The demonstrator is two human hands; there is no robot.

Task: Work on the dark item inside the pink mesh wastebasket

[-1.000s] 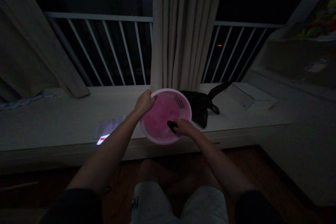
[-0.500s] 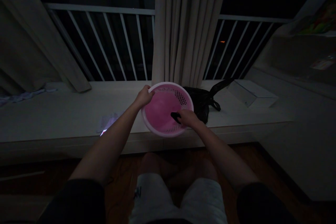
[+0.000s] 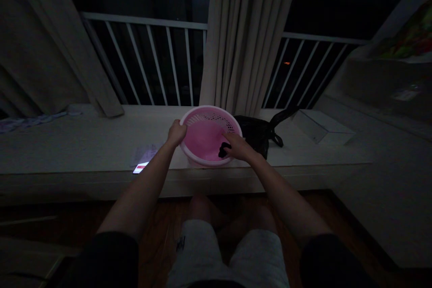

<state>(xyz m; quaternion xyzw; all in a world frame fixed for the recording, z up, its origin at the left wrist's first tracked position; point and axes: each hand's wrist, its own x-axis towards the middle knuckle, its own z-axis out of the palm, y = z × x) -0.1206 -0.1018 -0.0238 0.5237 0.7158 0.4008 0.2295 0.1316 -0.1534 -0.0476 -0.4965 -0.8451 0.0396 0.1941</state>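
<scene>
Basket (image 3: 202, 140) is at the edge of the bench (image 3: 84, 144), left hand (image 3: 177, 133) pinching its rim, right hand (image 3: 238, 146) fingers at a black item (image 3: 223, 150) inside, grip unclear; handling it seems underway and next calls for steadiness

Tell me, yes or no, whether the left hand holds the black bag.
No, the left hand grips the pink basket by its rim.

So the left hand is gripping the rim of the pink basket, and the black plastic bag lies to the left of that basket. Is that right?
Not quite: the head view shows the black plastic bag to the right of the pink basket. The left hand does grip the rim.
</scene>
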